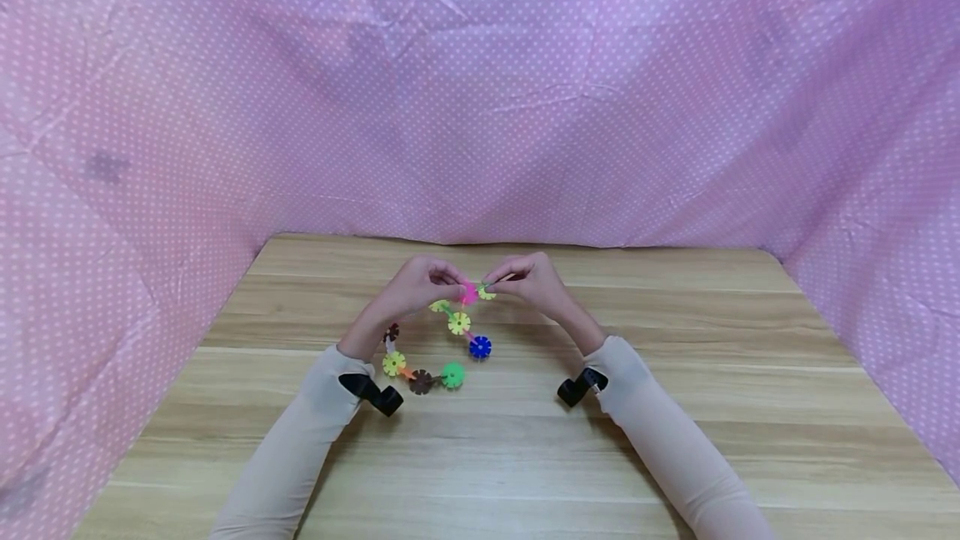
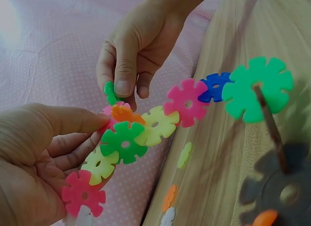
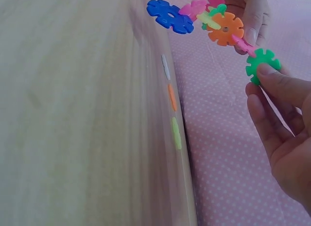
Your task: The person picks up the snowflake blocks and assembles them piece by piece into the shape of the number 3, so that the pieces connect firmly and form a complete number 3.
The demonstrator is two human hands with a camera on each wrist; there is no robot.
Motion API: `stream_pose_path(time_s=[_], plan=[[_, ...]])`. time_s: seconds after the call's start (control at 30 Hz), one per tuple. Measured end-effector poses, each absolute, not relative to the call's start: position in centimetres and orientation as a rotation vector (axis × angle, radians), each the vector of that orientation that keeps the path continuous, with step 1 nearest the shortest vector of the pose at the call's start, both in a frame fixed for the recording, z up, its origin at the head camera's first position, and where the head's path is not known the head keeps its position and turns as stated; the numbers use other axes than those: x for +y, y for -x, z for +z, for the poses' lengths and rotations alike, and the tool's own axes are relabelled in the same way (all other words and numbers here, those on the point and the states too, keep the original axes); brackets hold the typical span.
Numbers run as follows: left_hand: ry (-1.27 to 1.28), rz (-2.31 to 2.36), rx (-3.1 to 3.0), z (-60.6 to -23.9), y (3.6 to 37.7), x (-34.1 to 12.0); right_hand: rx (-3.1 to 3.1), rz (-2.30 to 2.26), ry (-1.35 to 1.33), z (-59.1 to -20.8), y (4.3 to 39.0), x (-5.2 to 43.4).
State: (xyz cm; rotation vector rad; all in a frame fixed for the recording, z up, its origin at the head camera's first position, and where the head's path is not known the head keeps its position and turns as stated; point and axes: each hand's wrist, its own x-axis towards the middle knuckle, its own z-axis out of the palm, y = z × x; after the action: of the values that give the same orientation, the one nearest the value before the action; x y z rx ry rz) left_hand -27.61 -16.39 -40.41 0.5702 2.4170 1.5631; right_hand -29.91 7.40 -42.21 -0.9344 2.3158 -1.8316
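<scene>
My left hand [image 1: 423, 283] pinches a pink notched disc [image 2: 112, 114], part of a chain of interlocking plastic snowflake discs. Facing it, my right hand [image 1: 531, 280] pinches a green snowflake disc [image 3: 263, 64] between thumb and fingers. That green disc touches the pink one at its edge; how deep the slots engage, I cannot tell. An orange disc [image 3: 226, 29] sits beside the pink one. From my left hand the chain hangs in a curve, with a blue disc [image 1: 480, 347], a green disc [image 1: 453, 375] and a brown disc [image 1: 422, 382] low down.
Loose discs lie flat on the wooden table [image 1: 675, 407] beyond the hands: a yellow-green one [image 3: 176, 133], an orange one [image 3: 172, 97] and a white one [image 3: 165, 67]. Pink dotted cloth [image 1: 480, 107] hangs behind the table's far edge. A small black camera is strapped to each wrist.
</scene>
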Motion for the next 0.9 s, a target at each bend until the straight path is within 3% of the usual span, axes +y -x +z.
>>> stream_pose_path(time_s=[0.53,0.9], plan=[[-0.517,1.608,2.488,-40.0,27.0,-15.8,2.370,-1.806,1.127,-41.7,29.5,7.2],[-0.509,1.644,2.495,-40.3,27.1,-15.3,2.422,-1.793,1.095,-42.2,29.5,7.1]])
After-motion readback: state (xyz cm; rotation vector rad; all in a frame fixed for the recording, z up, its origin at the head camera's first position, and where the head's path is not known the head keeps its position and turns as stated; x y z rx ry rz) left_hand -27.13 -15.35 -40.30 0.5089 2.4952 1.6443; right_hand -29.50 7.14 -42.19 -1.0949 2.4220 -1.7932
